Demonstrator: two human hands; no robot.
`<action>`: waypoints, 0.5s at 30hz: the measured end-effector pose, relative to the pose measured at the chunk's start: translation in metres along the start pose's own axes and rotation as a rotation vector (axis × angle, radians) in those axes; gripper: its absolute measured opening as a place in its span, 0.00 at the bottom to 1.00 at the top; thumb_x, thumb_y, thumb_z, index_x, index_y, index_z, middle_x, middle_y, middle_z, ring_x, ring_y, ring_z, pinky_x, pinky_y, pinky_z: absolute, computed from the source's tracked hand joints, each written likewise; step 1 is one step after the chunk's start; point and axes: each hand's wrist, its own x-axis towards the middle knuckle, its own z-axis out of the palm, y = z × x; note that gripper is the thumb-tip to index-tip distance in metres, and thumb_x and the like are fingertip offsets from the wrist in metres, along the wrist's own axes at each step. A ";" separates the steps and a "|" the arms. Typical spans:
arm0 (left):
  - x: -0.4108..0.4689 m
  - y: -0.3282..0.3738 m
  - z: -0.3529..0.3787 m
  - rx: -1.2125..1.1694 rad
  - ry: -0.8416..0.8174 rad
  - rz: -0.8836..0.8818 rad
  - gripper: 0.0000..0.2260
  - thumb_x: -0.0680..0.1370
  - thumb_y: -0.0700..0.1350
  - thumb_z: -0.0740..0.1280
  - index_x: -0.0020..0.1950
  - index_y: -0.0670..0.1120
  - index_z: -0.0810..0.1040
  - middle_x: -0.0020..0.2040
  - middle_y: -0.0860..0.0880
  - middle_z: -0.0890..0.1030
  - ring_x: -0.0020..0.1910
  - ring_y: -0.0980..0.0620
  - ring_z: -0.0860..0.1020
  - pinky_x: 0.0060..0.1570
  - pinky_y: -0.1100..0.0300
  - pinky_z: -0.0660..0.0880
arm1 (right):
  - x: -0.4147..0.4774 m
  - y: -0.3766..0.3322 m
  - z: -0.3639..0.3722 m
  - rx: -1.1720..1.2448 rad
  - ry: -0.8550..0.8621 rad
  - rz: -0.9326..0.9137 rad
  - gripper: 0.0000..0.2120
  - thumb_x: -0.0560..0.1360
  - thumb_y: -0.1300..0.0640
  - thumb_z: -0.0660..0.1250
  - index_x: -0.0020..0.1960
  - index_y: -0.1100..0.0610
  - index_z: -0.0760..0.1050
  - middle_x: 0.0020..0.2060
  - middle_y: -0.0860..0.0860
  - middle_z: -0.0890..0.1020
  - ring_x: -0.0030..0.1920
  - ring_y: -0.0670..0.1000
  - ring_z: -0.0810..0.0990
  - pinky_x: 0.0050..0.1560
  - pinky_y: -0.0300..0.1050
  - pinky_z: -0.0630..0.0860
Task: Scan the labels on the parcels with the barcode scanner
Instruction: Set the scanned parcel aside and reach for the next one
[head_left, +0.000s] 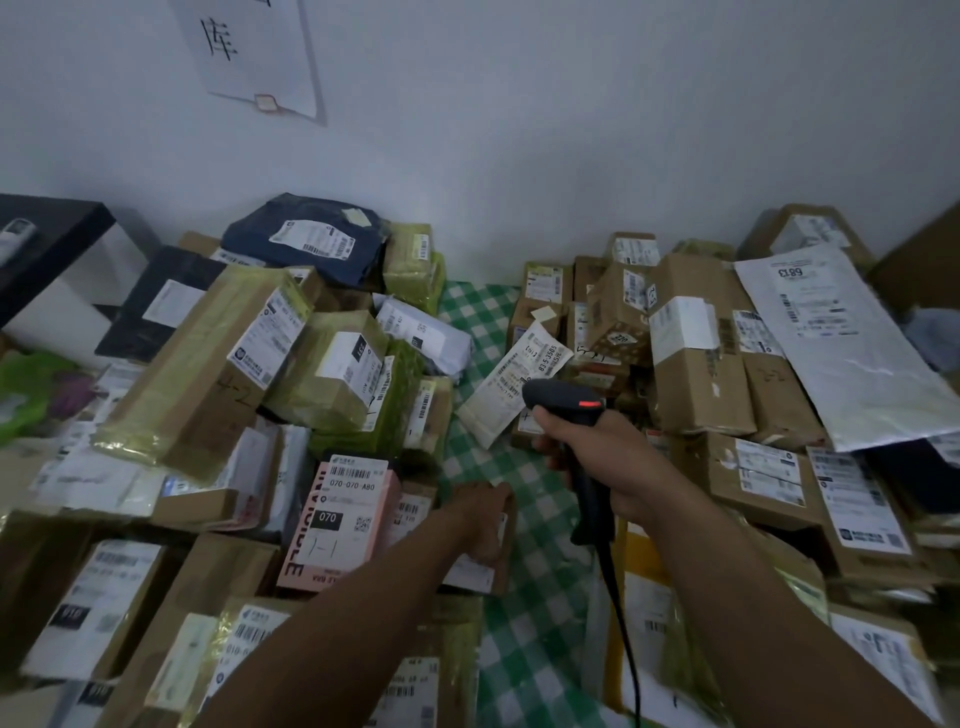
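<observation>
My right hand (608, 467) grips the handle of a black barcode scanner (566, 402), whose red light is lit and whose head points toward a white padded parcel (506, 389) with a long label. The scanner's cable (623, 623) hangs down toward me. My left hand (485, 514) lies on a small brown box (501, 566) at the edge of the left pile, fingers curled over its top; the box's label is mostly hidden by the hand. A pink parcel (337, 525) marked 070 lies just left of it.
Parcels are heaped in a left pile (208, 374) and a right pile (701, 364) on a green checked cloth (524, 639) that shows in a strip between them. A large white mailer (841, 343) lies at the far right. A white wall (519, 156) stands behind.
</observation>
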 end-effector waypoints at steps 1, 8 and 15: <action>0.000 -0.001 -0.003 0.022 -0.029 -0.007 0.41 0.69 0.54 0.80 0.74 0.45 0.64 0.69 0.42 0.74 0.65 0.40 0.74 0.66 0.47 0.72 | 0.002 -0.007 0.003 0.018 0.006 -0.020 0.08 0.78 0.51 0.73 0.54 0.53 0.82 0.38 0.51 0.85 0.34 0.47 0.80 0.33 0.43 0.74; 0.008 0.000 -0.023 -0.309 0.198 -0.050 0.33 0.74 0.52 0.77 0.75 0.46 0.68 0.72 0.45 0.72 0.69 0.45 0.73 0.68 0.50 0.72 | 0.023 -0.041 -0.006 -0.041 0.006 -0.094 0.08 0.80 0.50 0.72 0.56 0.52 0.81 0.39 0.49 0.84 0.37 0.47 0.80 0.36 0.41 0.76; 0.064 -0.012 -0.088 -0.534 0.614 -0.127 0.28 0.77 0.48 0.75 0.73 0.45 0.69 0.71 0.48 0.72 0.70 0.47 0.72 0.65 0.56 0.71 | 0.064 -0.027 -0.030 -0.095 0.043 -0.013 0.09 0.79 0.50 0.73 0.54 0.55 0.83 0.46 0.54 0.86 0.37 0.48 0.81 0.40 0.44 0.77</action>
